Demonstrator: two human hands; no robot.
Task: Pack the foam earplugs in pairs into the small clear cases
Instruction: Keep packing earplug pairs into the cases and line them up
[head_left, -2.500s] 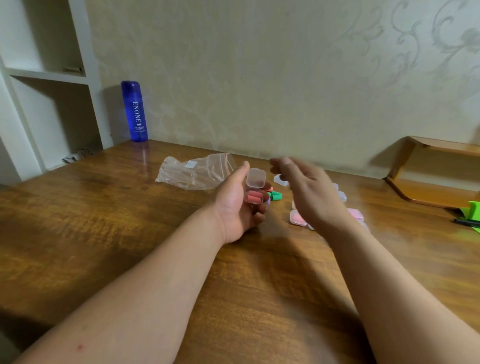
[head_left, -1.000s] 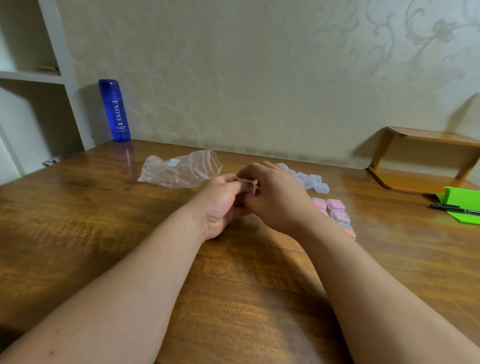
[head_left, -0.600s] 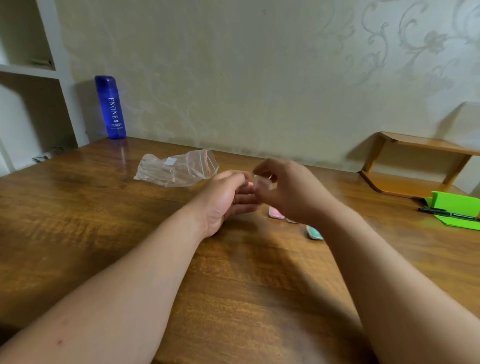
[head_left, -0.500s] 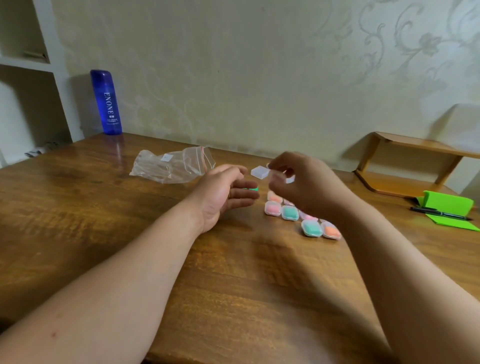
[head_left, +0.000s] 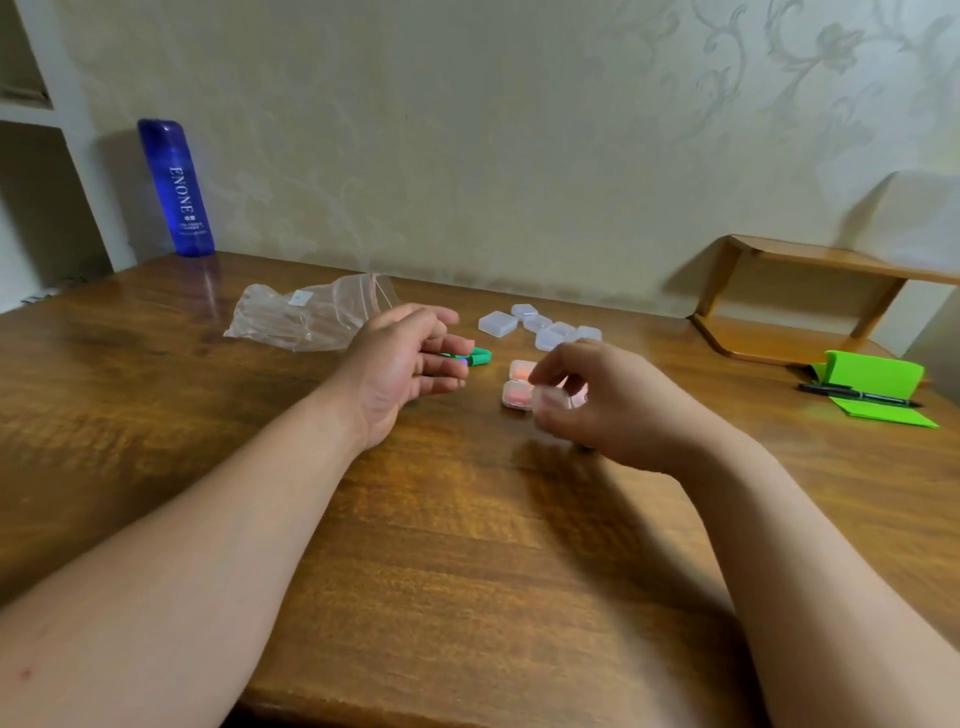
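Right hand (head_left: 597, 410) has come down from mid-air to the filled cases (head_left: 519, 382) on the surface (head_left: 467, 545) — it pinches a closed case (head_left: 551, 399), pink inside, just beside them. Left hand (head_left: 410, 364) lies slack and holds nothing; a green earplug (head_left: 477, 357) lies at its fingertips. By my reading another pair is packed — empty cases (head_left: 540, 327) wait behind.

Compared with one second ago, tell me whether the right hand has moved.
Yes. The right hand has parted from the left hand and moved right, farther from the plastic bag. It pinches a clear case.
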